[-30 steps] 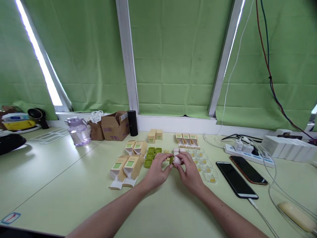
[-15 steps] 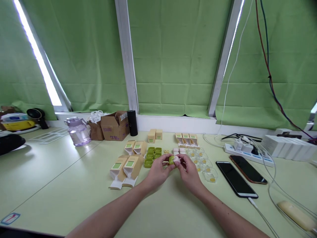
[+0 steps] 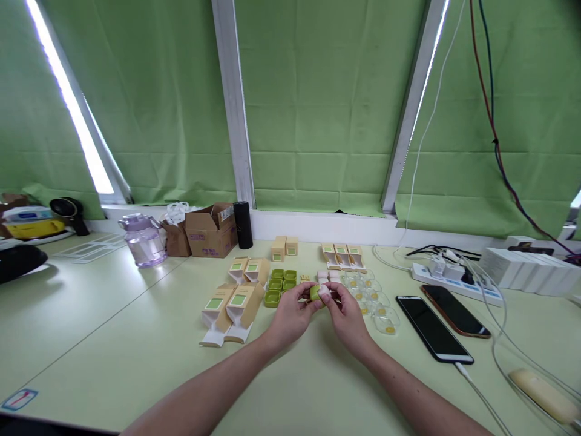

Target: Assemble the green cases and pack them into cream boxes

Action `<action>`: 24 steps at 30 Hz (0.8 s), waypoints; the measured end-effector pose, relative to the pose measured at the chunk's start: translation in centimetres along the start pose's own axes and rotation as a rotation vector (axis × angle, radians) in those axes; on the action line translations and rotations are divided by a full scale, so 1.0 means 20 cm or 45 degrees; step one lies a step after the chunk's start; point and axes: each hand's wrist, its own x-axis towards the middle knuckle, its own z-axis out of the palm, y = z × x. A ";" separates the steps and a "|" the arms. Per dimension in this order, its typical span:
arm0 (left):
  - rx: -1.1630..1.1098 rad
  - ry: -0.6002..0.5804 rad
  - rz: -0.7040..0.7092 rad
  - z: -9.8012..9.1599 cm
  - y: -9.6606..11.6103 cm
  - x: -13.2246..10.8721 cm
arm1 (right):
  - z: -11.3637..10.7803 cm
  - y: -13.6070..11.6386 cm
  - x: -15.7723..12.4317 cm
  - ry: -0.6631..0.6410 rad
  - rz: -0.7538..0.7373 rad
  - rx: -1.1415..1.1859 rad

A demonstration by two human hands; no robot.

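Above the table, my left hand (image 3: 296, 310) pinches a small green cup (image 3: 315, 293). My right hand (image 3: 346, 312) grips a small white piece (image 3: 324, 290) pressed against the cup; fingers partly hide both. Left of my hands stand several square green cups (image 3: 272, 298) in two columns. Behind them lie tiny yellow pieces (image 3: 305, 278) and some white blocks (image 3: 334, 275). To the right are several clear plastic cups (image 3: 386, 321) with yellow bits in them. Open cardboard boxes (image 3: 243, 301) with green labels lie further left.
Two small closed boxes (image 3: 291, 246) and a row of open boxes (image 3: 348, 257) stand at the back. On the right are two phones (image 3: 433, 330), a power strip (image 3: 458, 283) and loose cables. A purple jug (image 3: 144, 241), a carton (image 3: 209, 233) and a black cylinder (image 3: 243, 226) stand back left.
Almost nothing differs. Both hands stay in the same place, still holding the green cup and the white piece together; the view has shifted very slightly.
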 end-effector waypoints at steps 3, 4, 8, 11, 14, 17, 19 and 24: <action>0.022 0.008 -0.006 0.00 0.00 0.00 | 0.00 0.02 0.01 0.042 0.044 0.066; 0.019 0.013 -0.010 0.00 0.00 0.00 | -0.01 0.02 0.02 0.072 0.066 0.124; -0.092 0.024 -0.019 0.00 -0.03 0.01 | -0.04 0.04 0.06 0.174 0.199 0.481; -0.206 0.052 -0.005 -0.01 -0.06 0.02 | -0.06 0.03 0.08 0.199 0.297 0.731; -0.285 0.120 0.019 -0.02 -0.07 0.03 | -0.05 0.01 0.07 0.170 0.378 0.936; -0.347 0.168 0.032 -0.04 -0.07 0.04 | -0.05 0.00 0.06 0.160 0.460 1.042; -0.377 0.206 0.029 -0.05 -0.07 0.04 | -0.05 0.00 0.06 0.157 0.489 1.074; -0.419 0.267 0.022 -0.06 -0.07 0.04 | -0.07 -0.01 0.07 0.113 0.492 1.101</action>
